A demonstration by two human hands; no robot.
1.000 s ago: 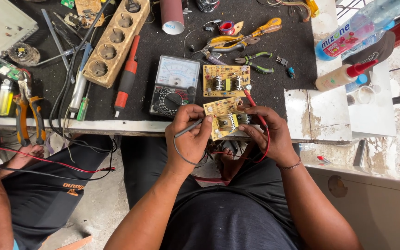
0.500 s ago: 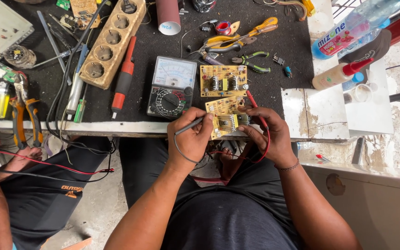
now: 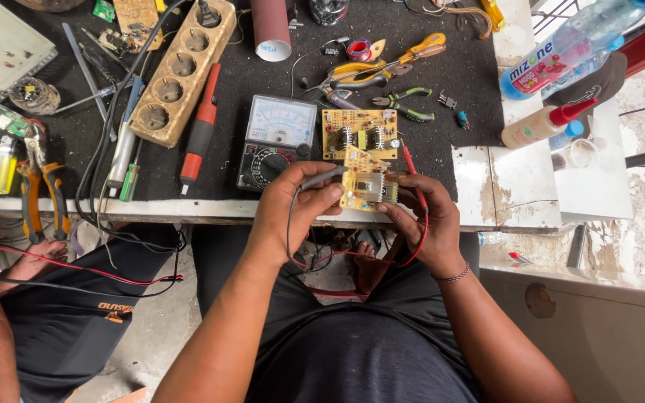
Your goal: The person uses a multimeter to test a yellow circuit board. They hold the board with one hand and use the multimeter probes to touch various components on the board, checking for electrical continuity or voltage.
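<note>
Little has changed since the earlier frame: both hands stay at the front edge of the counter, only the view has shifted slightly. The left hand keeps its grip closed on the black probe, tip touching the small yellow circuit board. The right hand still pinches that board's right side and holds the red probe. Behind them lie the analog multimeter and a second yellow board. The clear plastic bottle lies on its side; its contents cannot be told.

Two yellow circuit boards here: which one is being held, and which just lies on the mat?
The nearer board, tilted between both hands at the table edge, is held. The other board lies flat beside the meter.
</note>
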